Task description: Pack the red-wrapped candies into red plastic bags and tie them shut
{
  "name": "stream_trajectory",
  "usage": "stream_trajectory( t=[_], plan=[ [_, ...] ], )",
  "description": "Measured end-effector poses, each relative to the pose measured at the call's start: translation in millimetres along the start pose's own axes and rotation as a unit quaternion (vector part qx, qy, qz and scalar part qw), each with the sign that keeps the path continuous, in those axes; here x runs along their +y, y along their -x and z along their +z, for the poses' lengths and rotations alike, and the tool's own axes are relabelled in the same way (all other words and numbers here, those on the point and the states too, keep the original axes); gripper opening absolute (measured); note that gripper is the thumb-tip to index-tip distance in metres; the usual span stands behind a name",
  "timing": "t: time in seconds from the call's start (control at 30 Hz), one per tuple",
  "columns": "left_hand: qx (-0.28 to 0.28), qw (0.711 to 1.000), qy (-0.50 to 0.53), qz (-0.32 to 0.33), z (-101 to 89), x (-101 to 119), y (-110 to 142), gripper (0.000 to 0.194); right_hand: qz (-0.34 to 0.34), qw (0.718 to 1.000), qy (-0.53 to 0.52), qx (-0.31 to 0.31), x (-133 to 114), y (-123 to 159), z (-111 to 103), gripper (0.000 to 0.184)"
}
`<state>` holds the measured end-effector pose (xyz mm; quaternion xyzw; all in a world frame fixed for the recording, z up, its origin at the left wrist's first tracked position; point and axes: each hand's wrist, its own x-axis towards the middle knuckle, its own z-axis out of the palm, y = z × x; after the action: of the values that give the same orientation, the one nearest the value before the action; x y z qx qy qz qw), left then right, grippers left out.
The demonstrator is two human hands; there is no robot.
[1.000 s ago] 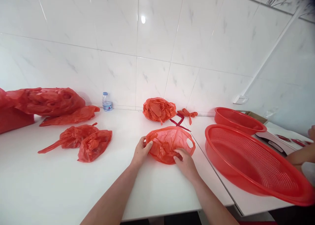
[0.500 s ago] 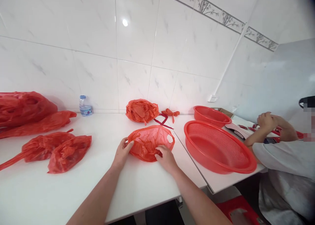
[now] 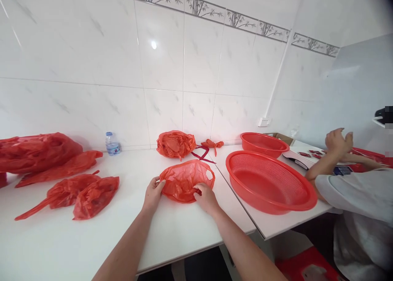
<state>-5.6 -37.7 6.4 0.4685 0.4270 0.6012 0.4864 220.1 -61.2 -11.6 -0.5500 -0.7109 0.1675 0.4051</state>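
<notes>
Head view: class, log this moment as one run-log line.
object: red plastic bag on white counter | left hand: on bag's left edge | right hand: on bag's near edge | nearby: red colander

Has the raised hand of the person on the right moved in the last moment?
Yes: the co-worker's raised hand has gone higher and further right, judged against the wall socket.

The white counter [image 3: 101, 242] carries crumpled red plastic bags [image 3: 184, 182] across its left and middle, a water bottle [image 3: 112, 144] against the back edge, and a red mesh colander [image 3: 270, 182] and red basin [image 3: 263, 144] towards the right.
</notes>
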Motion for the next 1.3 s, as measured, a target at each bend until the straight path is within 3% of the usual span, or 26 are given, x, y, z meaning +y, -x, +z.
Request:
stream_trajectory(
  t=[1.03,1.3],
  plan=[
    [-0.002,0.999,-0.042,0.010,3.7,0.9,5.9,0.044,-0.015,1.000,0.003,-0.001,-0.3,-0.7,-0.3,0.024],
    [-0.002,0.999,-0.039,-0.008,7.6,7.8,4.4,0.043,-0.061,0.997,0.024,-0.027,3.3,-20.4,2.9,0.031]
  ],
)
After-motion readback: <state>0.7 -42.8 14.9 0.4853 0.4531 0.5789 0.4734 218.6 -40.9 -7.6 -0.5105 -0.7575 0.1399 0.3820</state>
